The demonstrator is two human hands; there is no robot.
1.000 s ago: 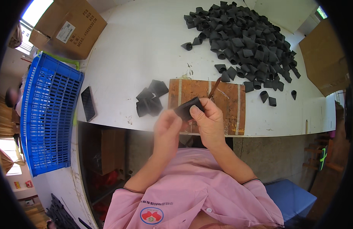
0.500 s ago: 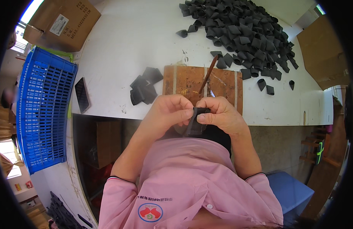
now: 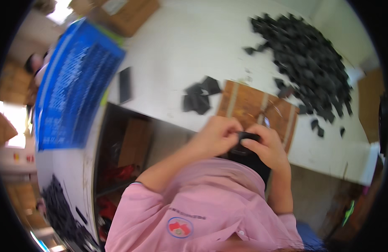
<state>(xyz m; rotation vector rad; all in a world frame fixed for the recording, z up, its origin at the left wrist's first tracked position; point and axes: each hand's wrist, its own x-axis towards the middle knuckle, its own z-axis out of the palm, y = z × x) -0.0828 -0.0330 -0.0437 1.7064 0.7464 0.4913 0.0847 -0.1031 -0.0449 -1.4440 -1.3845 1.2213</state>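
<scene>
Close to my waist, just off the near edge of the wooden board point(image 3: 237, 101), a small piece of black sheet material point(image 3: 247, 137) is pinched between my two hands. My left hand point(image 3: 217, 136) grips its left end with thumb and fingertips. My right hand point(image 3: 267, 146) has its thumb pressed on top, fingers curled behind. The fingers hide much of the piece, and the picture is blurred. A brown-handled tool point(image 3: 286, 91) lies on the board. Left of the board are several flat black pieces point(image 3: 197, 101); beyond it on the right spreads a big heap of folded black pieces point(image 3: 309, 63).
A dark phone point(image 3: 125, 85) lies on the white table point(image 3: 169, 54) near a blue plastic crate point(image 3: 74, 92). Cardboard boxes stand at the upper left point(image 3: 129, 14) and right edge point(image 3: 370, 105). More black strips point(image 3: 61, 206) lie at the lower left.
The whole view has turned, so table, crate and heap appear shifted right and tilted. Both hands keep hold of the black piece near my waist.
</scene>
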